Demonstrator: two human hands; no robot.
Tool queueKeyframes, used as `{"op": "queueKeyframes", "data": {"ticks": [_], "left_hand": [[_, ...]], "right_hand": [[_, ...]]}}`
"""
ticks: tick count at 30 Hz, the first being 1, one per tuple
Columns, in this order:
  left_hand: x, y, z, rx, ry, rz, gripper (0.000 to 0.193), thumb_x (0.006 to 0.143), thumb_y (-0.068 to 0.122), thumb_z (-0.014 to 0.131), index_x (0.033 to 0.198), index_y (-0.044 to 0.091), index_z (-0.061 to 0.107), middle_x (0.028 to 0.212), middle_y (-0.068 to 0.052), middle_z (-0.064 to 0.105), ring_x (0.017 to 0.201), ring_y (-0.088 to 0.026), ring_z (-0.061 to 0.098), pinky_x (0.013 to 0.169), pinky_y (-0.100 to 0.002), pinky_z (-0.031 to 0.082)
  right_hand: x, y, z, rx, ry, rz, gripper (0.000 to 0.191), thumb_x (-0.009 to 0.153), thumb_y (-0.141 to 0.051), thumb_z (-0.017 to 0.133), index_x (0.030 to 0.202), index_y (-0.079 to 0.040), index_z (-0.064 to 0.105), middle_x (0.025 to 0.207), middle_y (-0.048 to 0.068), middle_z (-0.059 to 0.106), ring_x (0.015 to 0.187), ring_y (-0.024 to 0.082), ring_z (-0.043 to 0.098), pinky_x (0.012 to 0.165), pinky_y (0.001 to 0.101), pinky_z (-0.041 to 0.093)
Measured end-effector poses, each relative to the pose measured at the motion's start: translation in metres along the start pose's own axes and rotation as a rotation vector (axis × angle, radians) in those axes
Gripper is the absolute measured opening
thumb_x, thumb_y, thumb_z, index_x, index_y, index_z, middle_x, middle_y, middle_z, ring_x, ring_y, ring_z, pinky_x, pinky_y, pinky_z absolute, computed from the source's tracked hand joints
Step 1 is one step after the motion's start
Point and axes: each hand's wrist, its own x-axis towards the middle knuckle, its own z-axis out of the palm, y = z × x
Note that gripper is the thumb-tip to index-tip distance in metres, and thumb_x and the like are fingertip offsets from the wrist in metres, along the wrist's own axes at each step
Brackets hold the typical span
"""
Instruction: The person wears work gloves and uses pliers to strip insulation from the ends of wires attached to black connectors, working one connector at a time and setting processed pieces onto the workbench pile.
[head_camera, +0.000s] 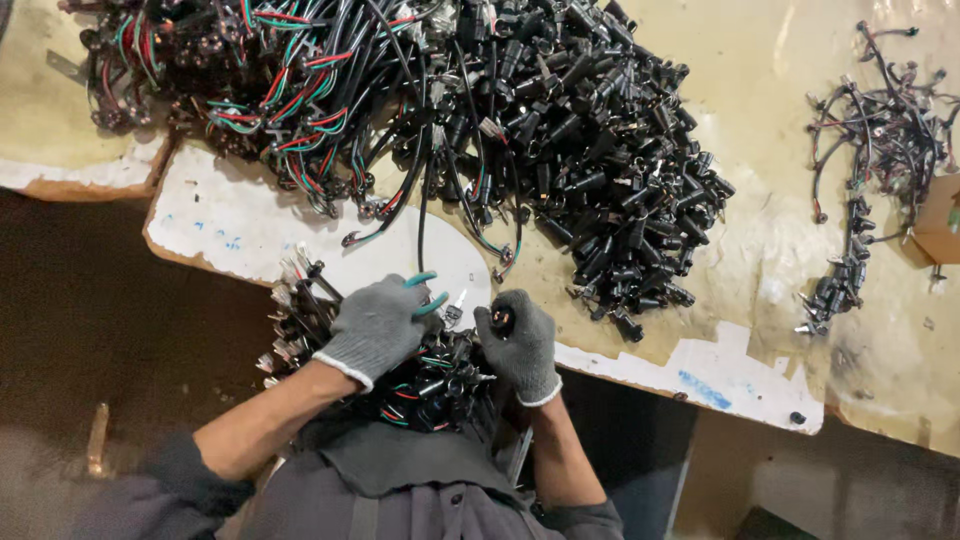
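Below, two gloved hands: left hand (375, 325) on teal pliers (428, 293), right hand (520, 345) round one black connector (502, 319).

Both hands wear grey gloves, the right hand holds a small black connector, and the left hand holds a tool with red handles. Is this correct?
Not quite: the head view shows the tool in the left hand has teal handles, not red. The rest stands: grey gloves, right hand on a small black connector.

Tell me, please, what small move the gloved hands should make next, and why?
Probably bring the two hands together. The right hand holds a black connector with its open end facing up, and the left hand grips a teal-handled tool just beside it, apart from it, above the wire bundle in the lap.
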Motion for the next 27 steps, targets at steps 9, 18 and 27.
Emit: {"op": "queueKeyframes", "data": {"ticks": [9,18,27], "left_hand": [[0.008,0.004,0.002,-0.103,0.107,0.088,0.029,0.081,0.032,0.072,0.102,0.012,0.074,0.090,-0.020,0.069,0.080,-0.039,0.070,0.070,-0.051,0.056],[0.038,0.007,0.008,-0.042,-0.086,0.234,0.029,0.073,0.032,0.078,0.082,0.004,0.074,0.082,-0.022,0.068,0.079,-0.040,0.068,0.072,-0.052,0.055],[0.024,-0.008,-0.006,-0.062,0.053,0.202,0.017,0.081,0.019,0.070,0.092,0.008,0.074,0.085,-0.023,0.065,0.074,-0.042,0.067,0.066,-0.053,0.054]], "right_hand": [[-0.005,0.003,0.001,-0.027,0.024,-0.040,0.026,0.083,-0.016,0.084,0.092,-0.007,0.061,0.075,0.012,0.064,0.065,0.030,0.066,0.061,0.0385,0.052],[-0.006,0.003,-0.005,-0.014,0.011,-0.002,0.027,0.083,-0.017,0.085,0.093,-0.006,0.062,0.077,0.012,0.065,0.067,0.030,0.066,0.062,0.0390,0.052],[-0.013,0.004,-0.005,0.008,-0.017,-0.031,0.030,0.082,-0.019,0.086,0.097,-0.006,0.063,0.078,0.013,0.065,0.069,0.029,0.067,0.063,0.0383,0.054]]}}
